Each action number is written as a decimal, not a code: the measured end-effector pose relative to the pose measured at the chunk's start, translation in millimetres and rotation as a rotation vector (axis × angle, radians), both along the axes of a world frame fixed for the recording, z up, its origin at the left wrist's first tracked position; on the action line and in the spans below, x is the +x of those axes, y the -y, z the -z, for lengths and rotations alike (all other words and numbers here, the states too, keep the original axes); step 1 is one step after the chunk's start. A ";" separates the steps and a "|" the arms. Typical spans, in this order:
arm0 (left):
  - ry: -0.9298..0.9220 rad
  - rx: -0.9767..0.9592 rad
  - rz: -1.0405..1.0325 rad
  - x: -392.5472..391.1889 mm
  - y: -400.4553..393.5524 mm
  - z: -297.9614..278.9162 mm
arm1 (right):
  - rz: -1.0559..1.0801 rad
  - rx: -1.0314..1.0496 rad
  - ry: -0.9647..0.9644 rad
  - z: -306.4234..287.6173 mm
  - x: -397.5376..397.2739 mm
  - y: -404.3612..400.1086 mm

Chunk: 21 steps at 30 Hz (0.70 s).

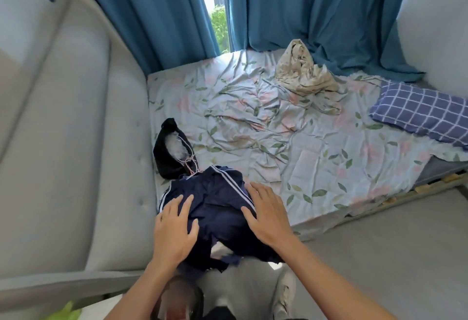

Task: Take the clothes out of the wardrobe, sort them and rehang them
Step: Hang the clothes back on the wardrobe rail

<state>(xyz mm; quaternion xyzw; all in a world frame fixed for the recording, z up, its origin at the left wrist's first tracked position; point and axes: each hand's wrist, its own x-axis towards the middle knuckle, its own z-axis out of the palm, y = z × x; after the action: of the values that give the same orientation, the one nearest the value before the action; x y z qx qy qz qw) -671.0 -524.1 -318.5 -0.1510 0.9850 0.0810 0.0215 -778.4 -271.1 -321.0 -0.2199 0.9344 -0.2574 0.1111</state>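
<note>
Head view: both hands, left hand and right hand, fingers flat, press navy garment on floral-sheeted bed (teal curtains behind).

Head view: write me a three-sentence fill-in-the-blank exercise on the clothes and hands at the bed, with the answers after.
1. Both hands, left hand and right hand, rest flat on the ____ blue garment with white stripes.
2. The black hooded garment lies beside the grey ____.
3. The checked pillow lies on the ____ sheet.

Missing words: navy; headboard; floral
</note>
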 end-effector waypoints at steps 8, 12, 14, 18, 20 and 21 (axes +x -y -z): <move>0.077 0.174 -0.264 -48.2 52.7 104.9 | -0.241 0.101 0.018 90.4 -82.9 78.9; 0.116 0.210 -0.330 -69.2 101.1 204.7 | -0.289 0.193 0.088 190.9 -120.3 122.5; 0.132 0.192 -0.337 -84.2 129.1 250.9 | -0.305 0.239 0.104 238.9 -143.1 143.6; 0.115 0.169 -0.327 -116.6 187.6 316.9 | -0.306 0.333 0.113 315.9 -191.4 181.1; 0.121 0.166 -0.320 -129.2 210.4 338.0 | -0.255 0.328 0.141 342.8 -211.3 196.0; 0.138 0.175 -0.326 -133.9 219.3 345.3 | -0.231 0.327 0.160 352.7 -218.2 202.6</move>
<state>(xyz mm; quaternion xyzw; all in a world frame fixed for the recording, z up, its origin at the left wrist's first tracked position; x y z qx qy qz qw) -804.9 -743.4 -663.8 -0.3112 0.9329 0.1585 0.0884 -996.6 -473.7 -673.7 -0.2833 0.9205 -0.1047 0.2479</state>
